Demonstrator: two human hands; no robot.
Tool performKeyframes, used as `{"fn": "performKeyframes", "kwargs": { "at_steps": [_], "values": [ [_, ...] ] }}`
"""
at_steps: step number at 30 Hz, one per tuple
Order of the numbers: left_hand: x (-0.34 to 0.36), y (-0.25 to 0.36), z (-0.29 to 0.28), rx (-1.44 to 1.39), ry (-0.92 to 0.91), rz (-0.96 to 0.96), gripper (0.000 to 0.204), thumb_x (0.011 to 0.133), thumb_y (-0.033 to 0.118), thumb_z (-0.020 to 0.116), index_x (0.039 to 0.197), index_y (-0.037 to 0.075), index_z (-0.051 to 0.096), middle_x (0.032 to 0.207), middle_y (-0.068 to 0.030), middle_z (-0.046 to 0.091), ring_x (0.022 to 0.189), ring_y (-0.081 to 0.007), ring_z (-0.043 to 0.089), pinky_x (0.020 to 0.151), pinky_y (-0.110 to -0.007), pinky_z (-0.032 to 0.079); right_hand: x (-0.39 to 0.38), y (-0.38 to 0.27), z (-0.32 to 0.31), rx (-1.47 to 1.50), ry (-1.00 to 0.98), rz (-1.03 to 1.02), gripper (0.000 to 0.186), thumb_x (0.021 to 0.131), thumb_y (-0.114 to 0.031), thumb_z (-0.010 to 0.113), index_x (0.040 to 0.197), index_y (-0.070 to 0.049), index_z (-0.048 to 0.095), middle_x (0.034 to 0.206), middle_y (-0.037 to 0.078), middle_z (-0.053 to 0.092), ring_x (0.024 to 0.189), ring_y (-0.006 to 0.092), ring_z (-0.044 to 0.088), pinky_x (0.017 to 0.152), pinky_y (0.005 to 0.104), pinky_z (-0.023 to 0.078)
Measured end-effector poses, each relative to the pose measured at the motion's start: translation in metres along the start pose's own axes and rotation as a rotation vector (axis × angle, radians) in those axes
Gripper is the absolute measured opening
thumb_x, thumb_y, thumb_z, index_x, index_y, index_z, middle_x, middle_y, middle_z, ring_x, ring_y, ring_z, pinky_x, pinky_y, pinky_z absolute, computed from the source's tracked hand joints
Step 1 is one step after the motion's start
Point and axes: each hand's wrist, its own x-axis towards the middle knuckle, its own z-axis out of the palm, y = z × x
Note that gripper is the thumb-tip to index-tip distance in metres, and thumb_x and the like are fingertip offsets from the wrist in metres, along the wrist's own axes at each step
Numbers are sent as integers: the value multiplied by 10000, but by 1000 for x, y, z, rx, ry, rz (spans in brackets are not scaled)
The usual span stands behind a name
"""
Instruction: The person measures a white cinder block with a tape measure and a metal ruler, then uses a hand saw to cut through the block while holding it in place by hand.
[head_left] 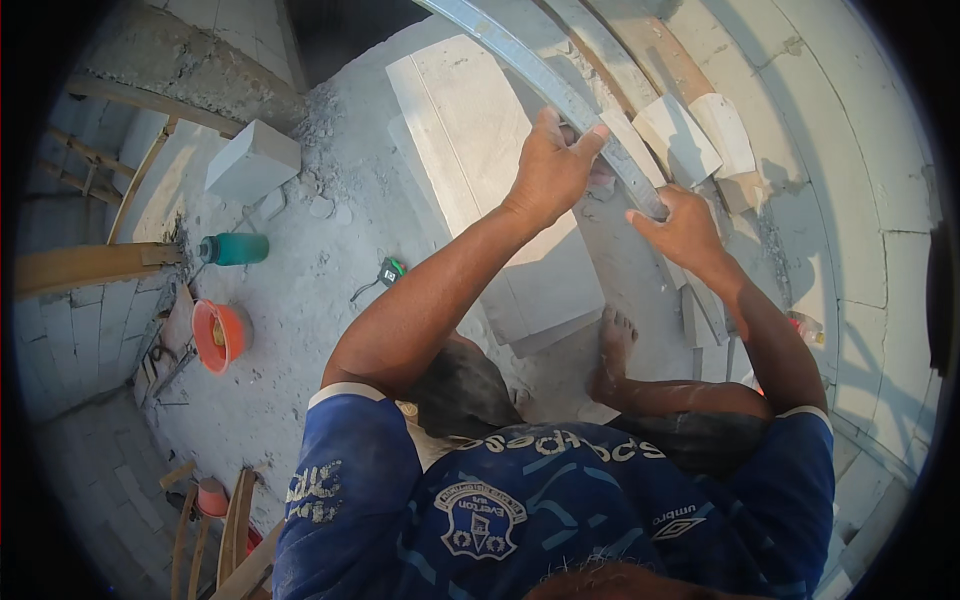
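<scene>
Hands share a long grey metal straightedge point(560, 95) slanting over the far pale concrete slab point(480, 170): left hand point(553, 165) clamped round its middle, right hand point(680, 228) gripping its near end, apparently to steady it.

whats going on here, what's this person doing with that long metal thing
A person in a blue shirt crouches barefoot on a dusty concrete floor, holding a long metal straightedge in both hands. The left hand grips it higher up and the right hand holds its lower end. It lies over large pale blocks stacked on the floor. A teal bottle, an orange bucket and a tape measure sit off to the left.
</scene>
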Motion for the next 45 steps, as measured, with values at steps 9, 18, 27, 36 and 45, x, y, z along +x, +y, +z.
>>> {"fn": "performKeyframes", "kwargs": {
  "at_steps": [9,18,27,36,45],
  "values": [
    [16,2,-101,667,11,-47,903,950,577,676,1494,-84,387,1252,-245,680,1077,-313,714,958,-397,551,-80,163,46,-70,246,284,363,743,-291,777,900,30,711,931,256,689,872,429,673,818,471,539],
    [26,-28,-245,828,399,-95,920,911,598,717,1449,-102,455,1186,-225,715,1057,-284,724,919,-348,545,-132,281,90,-285,159,430,372,759,-315,767,909,22,716,926,253,676,887,426,673,826,496,549],
    [18,-43,-295,844,450,-217,887,897,619,706,1395,-96,542,1211,-215,717,1033,-271,735,869,-325,564,-122,307,103,-541,-35,529,423,833,-372,732,1017,9,723,1029,223,703,946,401,701,847,498,559],
    [28,-47,-297,832,475,-145,820,900,639,693,1326,-58,625,1208,-173,721,1056,-264,721,836,-320,560,-107,256,142,-132,-50,125,232,886,-174,619,1006,-16,740,1042,233,720,1007,405,689,913,476,539],
    [9,-51,-317,916,435,-236,805,868,671,703,1215,-56,693,1018,-91,726,903,-206,699,779,-313,546,-129,228,196,-354,-614,279,305,821,-90,569,1052,2,746,1053,272,719,1028,426,691,942,487,540]
  ]
}}
